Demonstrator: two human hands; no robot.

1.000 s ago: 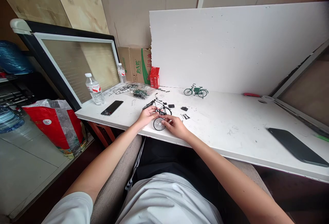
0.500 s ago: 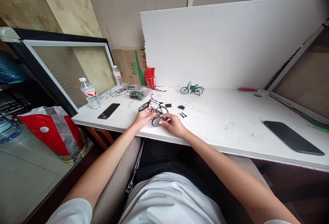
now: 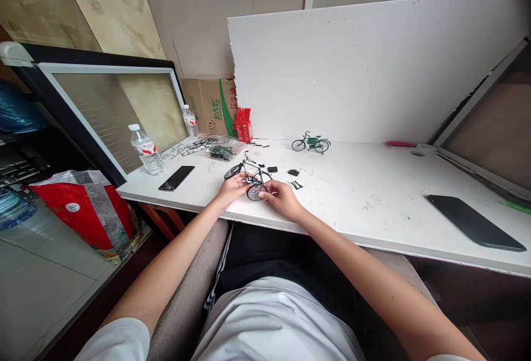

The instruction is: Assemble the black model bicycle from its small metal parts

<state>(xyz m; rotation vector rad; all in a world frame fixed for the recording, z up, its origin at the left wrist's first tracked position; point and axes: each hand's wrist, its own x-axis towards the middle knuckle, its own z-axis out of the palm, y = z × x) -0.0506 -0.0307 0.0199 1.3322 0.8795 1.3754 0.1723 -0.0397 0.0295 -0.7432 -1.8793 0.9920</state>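
Left hand (image 3: 233, 190) grips a toy bike (image 3: 254, 168), right hand (image 3: 282, 198) pinches a wheel (image 3: 256, 192), a plastic bag (image 3: 235, 146) of parts (image 3: 221, 153) at eleven o'clock

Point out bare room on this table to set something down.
The widest bare stretch, lightly scuffed, runs from the small black parts right to the dark slab. A smaller patch lies between the phone and the left hand. Crowded: around the right hand, black bicycle and spoked wheel, and back left, with the bag of parts and bottles.
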